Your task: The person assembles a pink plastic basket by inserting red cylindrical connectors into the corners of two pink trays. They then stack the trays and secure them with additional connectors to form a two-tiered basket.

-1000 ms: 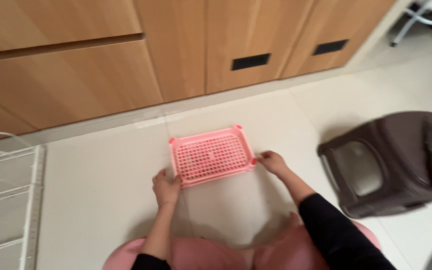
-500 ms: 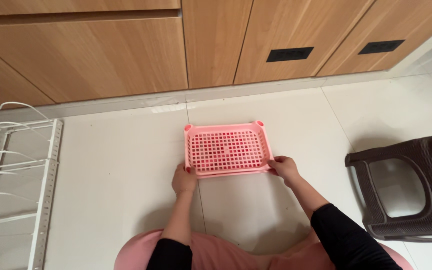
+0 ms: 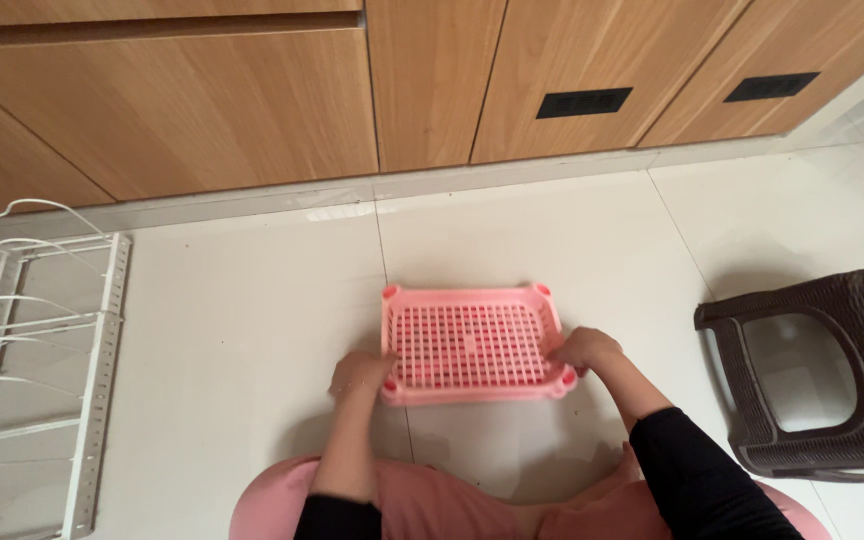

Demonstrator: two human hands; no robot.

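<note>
Fingers of the left hand (image 3: 360,372) curl over the near left corner of the pink perforated plastic tray (image 3: 472,345), grasping its rim; fingers of the right hand (image 3: 587,350) close on the near right corner in the same way. So two hands hold one tray, which sits low in the middle of the frame over the pale tiled floor (image 3: 242,330); whether it rests on the tiles or hangs just above them cannot be told.

Counted around it: one tray, one dark brown woven-look plastic stool (image 3: 832,375) at the right edge, one white wire rack (image 3: 37,350) lying at the left edge, and a run of wooden cabinet fronts (image 3: 182,100) across the top of the frame with three dark rectangular slots (image 3: 584,102) showing, one of them cut off at the far left. Two black sleeves (image 3: 697,470) and pink-clad knees fill the bottom centre.

Against half a second ago, the tray has come down the frame, closer to the knees, and both hands have shifted from its near edge onto the near corners. The stool, the rack and the cabinets lie much as they did.
</note>
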